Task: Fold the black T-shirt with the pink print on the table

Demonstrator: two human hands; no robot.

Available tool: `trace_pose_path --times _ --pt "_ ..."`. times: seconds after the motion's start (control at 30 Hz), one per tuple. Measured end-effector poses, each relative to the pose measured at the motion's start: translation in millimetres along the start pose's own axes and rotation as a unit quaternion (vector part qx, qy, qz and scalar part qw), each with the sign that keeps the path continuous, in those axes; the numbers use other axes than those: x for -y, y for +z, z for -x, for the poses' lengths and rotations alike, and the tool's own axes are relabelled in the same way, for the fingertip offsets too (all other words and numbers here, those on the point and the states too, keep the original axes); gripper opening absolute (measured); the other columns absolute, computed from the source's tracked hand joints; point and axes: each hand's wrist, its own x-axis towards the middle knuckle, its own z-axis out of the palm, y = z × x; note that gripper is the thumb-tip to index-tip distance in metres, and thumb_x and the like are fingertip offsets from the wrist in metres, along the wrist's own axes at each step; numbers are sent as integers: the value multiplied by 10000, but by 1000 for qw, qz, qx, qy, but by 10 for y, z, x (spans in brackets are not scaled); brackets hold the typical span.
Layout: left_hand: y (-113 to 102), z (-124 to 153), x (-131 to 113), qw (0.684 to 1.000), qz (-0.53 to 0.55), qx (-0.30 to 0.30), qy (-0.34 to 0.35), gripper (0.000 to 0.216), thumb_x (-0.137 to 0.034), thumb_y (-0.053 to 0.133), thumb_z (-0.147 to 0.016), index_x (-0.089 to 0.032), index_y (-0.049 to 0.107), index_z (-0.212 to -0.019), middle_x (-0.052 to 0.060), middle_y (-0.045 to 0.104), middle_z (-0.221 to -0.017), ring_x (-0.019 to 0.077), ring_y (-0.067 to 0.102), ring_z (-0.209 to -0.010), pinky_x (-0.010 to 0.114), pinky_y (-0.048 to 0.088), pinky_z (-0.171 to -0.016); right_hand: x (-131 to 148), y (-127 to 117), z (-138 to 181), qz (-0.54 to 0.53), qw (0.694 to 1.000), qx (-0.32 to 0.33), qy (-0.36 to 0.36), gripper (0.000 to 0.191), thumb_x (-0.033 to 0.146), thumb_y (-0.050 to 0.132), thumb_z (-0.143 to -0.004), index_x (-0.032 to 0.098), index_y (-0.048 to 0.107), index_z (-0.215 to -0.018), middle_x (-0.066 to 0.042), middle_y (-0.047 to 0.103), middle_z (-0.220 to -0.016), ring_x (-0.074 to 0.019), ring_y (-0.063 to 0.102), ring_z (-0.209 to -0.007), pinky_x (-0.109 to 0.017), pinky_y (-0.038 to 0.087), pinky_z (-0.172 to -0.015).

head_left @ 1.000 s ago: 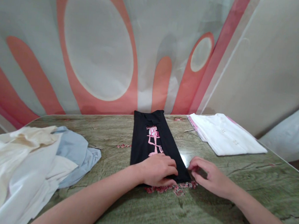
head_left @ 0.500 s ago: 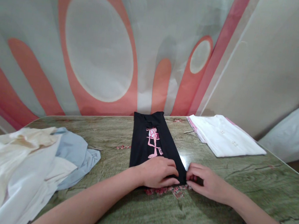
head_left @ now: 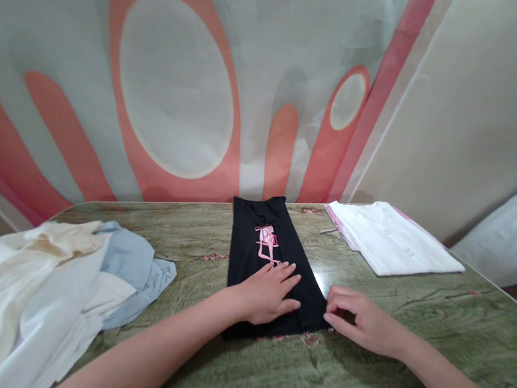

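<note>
A black shirt with a pink cartoon print (head_left: pixel 254 242) lies folded into a long narrow strip on the green wood-grain table (head_left: pixel 361 362). My left hand (head_left: pixel 267 292) rests flat on its near half, fingers stretched out and spread. My right hand (head_left: pixel 356 319) is at the strip's near right corner, fingers curled and pinching the fabric edge there.
A folded white shirt (head_left: pixel 391 240) lies on a stack at the back right. A loose heap of cream, white and light blue garments (head_left: pixel 49 277) covers the table's left side. A banner with orange shapes (head_left: pixel 178 82) hangs behind. Another person's white sleeve (head_left: pixel 510 236) shows at the right edge.
My left hand has opened from a curled grip to lie flat and slid up the shirt. The strip's near end has shifted toward me. My right hand stays at the corner.
</note>
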Motion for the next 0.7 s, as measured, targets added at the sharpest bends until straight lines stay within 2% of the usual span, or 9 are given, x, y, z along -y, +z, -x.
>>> trace_pose_path --times 0.07,0.13,0.23,0.3,0.37,0.47,0.6,0.7 --pt "-92 7 60 1000 12 8 14 560 -474 214 -921 -151 251 -1377 104 217 -1450 216 188 -1331 362 193 -1060 2 -7 8 -6 1000 1 1 217 303 463 -861 178 530 -697 -28 531 -729 -139 505 -681 -276 406 -650" --pt "-181 28 162 1000 8 -2 -1 527 -418 239 -928 -134 257 -1372 107 239 -1442 198 210 -1325 331 204 -1057 3 -23 7 -19 1000 2 4 240 314 454 -867 180 525 -680 -27 536 -730 -136 516 -680 -274 416 -651" --pt "-262 132 297 996 -23 -27 -86 520 -397 275 -921 -116 277 -1358 121 251 -1435 214 214 -1323 358 209 -1052 -10 -57 -18 -36 999 -7 7 237 322 454 -868 184 541 -695 -31 556 -759 -140 539 -705 -277 437 -671" --pt "-266 264 313 990 -36 -23 -137 556 -446 276 -913 -121 264 -1364 125 223 -1444 236 192 -1328 400 197 -1051 -38 -67 -57 -36 999 -24 0 191 318 458 -866 192 575 -783 -41 578 -822 -152 557 -770 -289 451 -721" --pt "-238 429 260 988 -33 1 -153 597 -498 263 -904 -139 231 -1380 118 188 -1455 240 161 -1337 417 173 -1058 -82 -53 -120 -22 999 -43 -14 176 305 457 -863 203 591 -915 -55 594 -927 -170 560 -878 -311 449 -803" --pt "-175 656 114 989 -16 32 -143 627 -527 259 -896 -162 183 -1400 100 155 -1465 221 112 -1348 401 127 -1078 -169 6 -267 25 997 -72 -21 268 282 430 -867 221 559 -1094 -66 575 -1104 -189 525 -1036 -350 408 -927" --pt "-101 807 -29 991 -4 30 -127 641 -544 246 -895 -199 106 -1417 79 88 -1478 210 57 -1354 403 96 -1091 -287 83 -573 79 993 -85 -3 454 279 397 -863 209 390 -1311 -80 474 -1295 -202 441 -1179 -384 349 -1013" --pt "-52 826 -70 992 -2 19 -127 666 -574 228 -884 -200 95 -1419 80 48 -1481 236 13 -1353 432 86 -1090 -342 128 -863 121 988 -92 -2 543 317 393 -857 167 296 -1371 -103 393 -1369 -219 375 -1242 -404 312 -1043"
